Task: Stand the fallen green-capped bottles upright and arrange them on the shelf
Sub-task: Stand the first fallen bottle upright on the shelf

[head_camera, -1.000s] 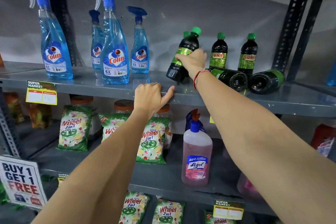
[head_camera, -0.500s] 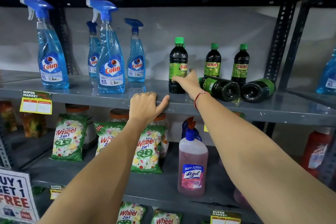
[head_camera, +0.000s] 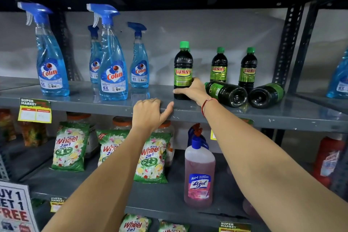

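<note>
Far left: three blue Colin spray bottles (head_camera: 113, 66) are lined up on the grey upper shelf (head_camera: 282, 118), with a fourth one tucked behind the middle one. A yellow Super Market price tag (head_camera: 34, 111) is stuck on the shelf's front lip.

Lower left: Wheel 2in1 detergent packs (head_camera: 68, 147) are stacked upright on the shelf below, and a pink Lizol bottle (head_camera: 199, 177) is parked to their right.

Left hand (head_camera: 148, 113): rested on the front edge of the upper shelf, fingers curled over the lip, thumb stuck out to the right. Nothing is gripped besides the edge.

Front Sunny bottle (head_camera: 183, 71): stood upright near the shelf's front, green cap on top, label faced forward.

Right hand (head_camera: 192, 90): wrapped round the lower part of that bottle from the right, fingers closed against its base. A red thread is worn on the wrist.

Back row: two more Sunny bottles (head_camera: 218, 66) are stood upright farther back, well spaced.

Fallen Sunny bottles (head_camera: 226, 93): two are laid on their sides just right of the hand, bases pointed at the camera, the pair touching or nearly so.
</note>
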{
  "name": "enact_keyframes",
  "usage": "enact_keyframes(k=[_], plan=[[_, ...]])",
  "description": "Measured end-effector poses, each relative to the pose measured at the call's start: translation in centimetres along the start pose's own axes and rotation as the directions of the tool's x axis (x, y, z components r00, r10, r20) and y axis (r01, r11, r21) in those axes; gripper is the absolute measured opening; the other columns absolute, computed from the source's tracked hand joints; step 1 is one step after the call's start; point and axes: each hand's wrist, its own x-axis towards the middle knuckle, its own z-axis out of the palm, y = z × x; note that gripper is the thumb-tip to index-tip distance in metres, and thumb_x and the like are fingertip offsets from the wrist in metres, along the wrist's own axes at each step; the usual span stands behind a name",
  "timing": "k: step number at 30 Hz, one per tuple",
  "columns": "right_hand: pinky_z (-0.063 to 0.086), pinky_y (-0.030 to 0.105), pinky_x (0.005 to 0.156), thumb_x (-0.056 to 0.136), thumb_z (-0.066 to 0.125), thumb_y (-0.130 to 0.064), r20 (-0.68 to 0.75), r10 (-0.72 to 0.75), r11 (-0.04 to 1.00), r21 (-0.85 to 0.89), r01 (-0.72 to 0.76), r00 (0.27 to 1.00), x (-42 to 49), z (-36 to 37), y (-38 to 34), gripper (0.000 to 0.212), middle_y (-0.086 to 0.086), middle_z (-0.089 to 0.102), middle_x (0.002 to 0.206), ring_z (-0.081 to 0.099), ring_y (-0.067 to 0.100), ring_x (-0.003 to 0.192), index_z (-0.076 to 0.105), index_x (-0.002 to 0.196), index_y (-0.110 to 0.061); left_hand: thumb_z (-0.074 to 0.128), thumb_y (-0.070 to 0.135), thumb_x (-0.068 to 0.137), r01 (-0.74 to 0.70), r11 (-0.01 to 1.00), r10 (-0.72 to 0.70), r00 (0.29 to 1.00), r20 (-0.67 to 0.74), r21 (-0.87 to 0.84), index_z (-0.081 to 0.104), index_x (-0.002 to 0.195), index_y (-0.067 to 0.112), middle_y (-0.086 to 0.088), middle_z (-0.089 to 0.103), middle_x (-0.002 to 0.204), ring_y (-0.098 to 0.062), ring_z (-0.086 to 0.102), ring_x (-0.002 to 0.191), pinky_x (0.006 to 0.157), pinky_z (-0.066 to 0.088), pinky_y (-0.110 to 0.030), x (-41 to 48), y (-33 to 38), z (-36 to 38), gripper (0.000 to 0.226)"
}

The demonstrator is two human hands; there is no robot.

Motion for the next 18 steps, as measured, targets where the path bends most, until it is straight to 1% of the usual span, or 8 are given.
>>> enact_keyframes(k=[3, 5, 6, 8, 11, 13, 16, 18], plan=[[0.045, 0.033, 0.091, 0.057, 0.087, -0.044, -0.081, -0.026, 0.991, -0.13, 0.015, 0.996, -0.47, 0.18, -0.05, 0.09, 0.011, 0.056, 0.124, 0.054, 0.028, 0.115, 0.044, 0.126, -0.006, 0.014, 0.062, 0.085, -0.017, 1.0, 0.017, 1.0, -0.003, -0.005, 0.068, 0.078, 0.008, -0.01, 0.071, 0.074, -0.028, 0.064, 0.069, 0.064, 0.042, -0.034, -0.02, -0.04, -0.1, 0.076], [0.044, 0.036, 0.095, 0.057, 0.086, -0.046, -0.066, -0.021, 0.992, -0.127, 0.013, 0.998, -0.55, 0.25, -0.15, 0.095, 0.013, 0.053, 0.128, 0.052, 0.03, 0.119, 0.041, 0.13, -0.006, 0.012, 0.062, 0.085, -0.048, 0.999, 0.047, 0.999, -0.007, -0.016, 0.069, 0.083, 0.008, -0.011, 0.072, 0.08, -0.03, 0.065, 0.073, 0.064, 0.044, -0.034, 0.1, -0.2, -0.2, 0.079], [0.045, 0.037, 0.097, 0.057, 0.086, -0.046, -0.048, -0.012, 0.995, -0.099, 0.007, 0.999, -0.45, 0.26, -0.13, 0.095, 0.013, 0.054, 0.129, 0.052, 0.029, 0.119, 0.041, 0.131, -0.007, 0.011, 0.064, 0.084, -0.076, 0.997, 0.075, 0.997, -0.008, -0.022, 0.069, 0.087, 0.008, -0.012, 0.073, 0.085, -0.03, 0.066, 0.076, 0.065, 0.045, -0.035, 0.22, -0.18, -0.23, 0.08], [0.046, 0.037, 0.098, 0.059, 0.085, -0.045, -0.014, 0.014, 0.999, -0.029, -0.015, 1.0, -0.37, 0.12, -0.11, 0.087, 0.01, 0.058, 0.126, 0.055, 0.027, 0.116, 0.046, 0.128, -0.009, 0.007, 0.069, 0.082, -0.142, 0.989, 0.142, 0.99, -0.001, -0.034, 0.069, 0.095, 0.01, -0.01, 0.073, 0.095, -0.03, 0.067, 0.082, 0.065, 0.047, -0.035, 0.51, 0.08, -0.2, 0.086], [0.048, 0.033, 0.094, 0.062, 0.084, -0.04, 0.011, 0.026, 0.999, 0.03, -0.027, 1.0, -0.35, 0.01, -0.02, 0.07, 0.007, 0.064, 0.118, 0.06, 0.024, 0.111, 0.056, 0.12, -0.014, -0.006, 0.078, 0.076, -0.162, 0.986, 0.161, 0.987, -0.009, -0.049, 0.068, 0.096, 0.012, -0.008, 0.073, 0.093, -0.029, 0.067, 0.081, 0.061, 0.046, -0.035, 0.58, 0.6, -0.11, 0.101], [0.048, 0.034, 0.096, 0.062, 0.084, -0.039, 0.011, 0.031, 0.999, 0.042, -0.032, 0.999, -0.48, 0.0, -0.02, 0.069, 0.008, 0.064, 0.118, 0.06, 0.024, 0.11, 0.056, 0.12, -0.014, -0.008, 0.078, 0.076, -0.149, 0.987, 0.148, 0.989, -0.014, -0.057, 0.069, 0.094, 0.012, -0.008, 0.074, 0.092, -0.029, 0.067, 0.079, 0.059, 0.046, -0.034, 0.44, 0.72, -0.14, 0.102], [0.049, 0.037, 0.096, 0.06, 0.085, -0.042, 0.006, 0.04, 0.999, 0.034, -0.041, 0.999, -0.67, -0.02, -0.06, 0.073, 0.009, 0.063, 0.119, 0.059, 0.025, 0.11, 0.054, 0.119, -0.013, -0.008, 0.078, 0.075, -0.155, 0.986, 0.155, 0.988, -0.014, -0.062, 0.069, 0.093, 0.012, -0.007, 0.073, 0.091, -0.028, 0.067, 0.079, 0.059, 0.046, -0.034, 0.39, 0.65, -0.28, 0.103], [0.05, 0.035, 0.094, 0.059, 0.085, -0.042, 0.009, 0.039, 0.999, 0.035, -0.039, 0.999, -0.95, -0.15, -0.15, 0.073, 0.009, 0.063, 0.119, 0.059, 0.025, 0.11, 0.054, 0.119, -0.012, -0.007, 0.079, 0.074, -0.166, 0.984, 0.166, 0.986, -0.014, -0.066, 0.068, 0.094, 0.013, -0.006, 0.073, 0.093, -0.026, 0.067, 0.08, 0.06, 0.046, -0.034, 0.4, 0.63, -0.39, 0.103]])
